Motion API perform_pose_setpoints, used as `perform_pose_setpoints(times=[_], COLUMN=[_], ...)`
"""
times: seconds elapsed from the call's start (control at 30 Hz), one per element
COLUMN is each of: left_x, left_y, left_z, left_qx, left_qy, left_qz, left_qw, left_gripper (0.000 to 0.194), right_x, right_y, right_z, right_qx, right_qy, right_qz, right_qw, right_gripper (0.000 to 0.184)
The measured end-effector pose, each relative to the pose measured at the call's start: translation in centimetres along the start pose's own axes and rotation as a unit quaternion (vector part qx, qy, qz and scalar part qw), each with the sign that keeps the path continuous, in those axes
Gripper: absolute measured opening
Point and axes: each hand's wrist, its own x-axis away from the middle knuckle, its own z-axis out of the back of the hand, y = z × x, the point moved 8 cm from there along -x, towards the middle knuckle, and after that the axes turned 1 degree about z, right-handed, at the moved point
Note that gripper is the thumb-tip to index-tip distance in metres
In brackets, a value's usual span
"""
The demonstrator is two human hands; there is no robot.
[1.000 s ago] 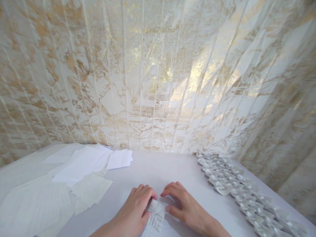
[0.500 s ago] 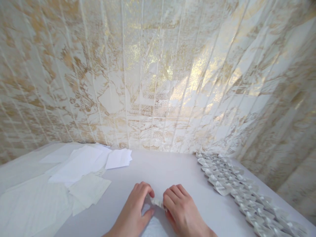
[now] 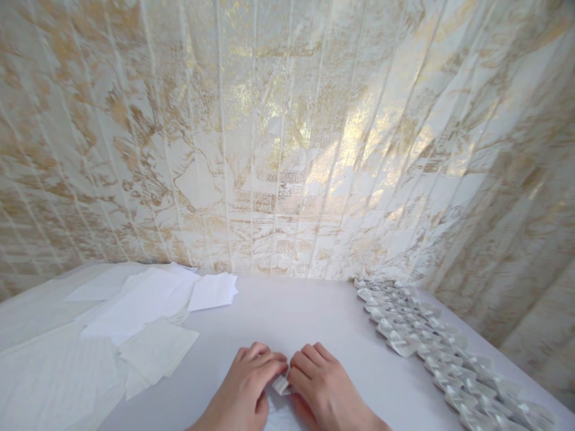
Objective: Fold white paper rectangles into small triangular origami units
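Note:
My left hand (image 3: 245, 389) and my right hand (image 3: 321, 386) meet at the near edge of a white table (image 3: 287, 311), fingertips almost touching. Between them they pinch a small folded piece of printed white paper (image 3: 281, 384), of which only a corner shows. Both hands have their fingers curled down and pressed onto the paper. The rest of the paper is hidden under the palms.
Loose white paper sheets (image 3: 144, 305) lie spread over the table's left side. A long row of several folded paper pieces (image 3: 431, 341) runs along the right edge, from back to front. A cream and gold curtain (image 3: 287, 137) hangs close behind the table.
The paper lay flatter and more visible between my hands a second ago. My hands have closed in on it, and it is now a smaller folded bit gripped by both sets of fingertips.

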Motion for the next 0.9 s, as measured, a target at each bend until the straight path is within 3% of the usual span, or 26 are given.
perform_pose_setpoints(times=[0.07,0.13,0.3,0.63,0.77,0.9], left_x=[0.1,0.2,0.0,-0.1,0.0,0.0], left_y=[-0.5,-0.8,-0.2,0.3,-0.1,-0.6], left_z=[-0.1,0.1,0.9,0.9,1.0,1.2], left_qx=[0.007,0.005,-0.047,-0.147,-0.126,-0.078], left_qy=[0.016,0.033,0.027,0.027,0.029,0.035], left_qz=[0.02,0.032,-0.006,-0.013,0.006,0.03], left_qw=[1.0,0.999,0.998,0.989,0.992,0.996], left_gripper=[0.06,0.045,0.02,0.017,0.014,0.014], right_x=[0.0,0.0,0.1,0.2,0.3,0.6], right_y=[0.3,0.6,1.5,2.0,2.1,3.1], right_z=[0.3,0.5,0.9,1.0,0.9,0.5], right_qx=[0.015,0.009,-0.089,-0.126,-0.148,-0.2], right_qy=[0.008,0.006,-0.01,-0.045,-0.04,-0.018], right_qz=[-0.011,-0.028,-0.095,-0.121,-0.135,-0.214], right_qw=[1.0,1.0,0.991,0.984,0.979,0.956], right_gripper=[0.014,0.014,0.024,0.018,0.012,0.017])
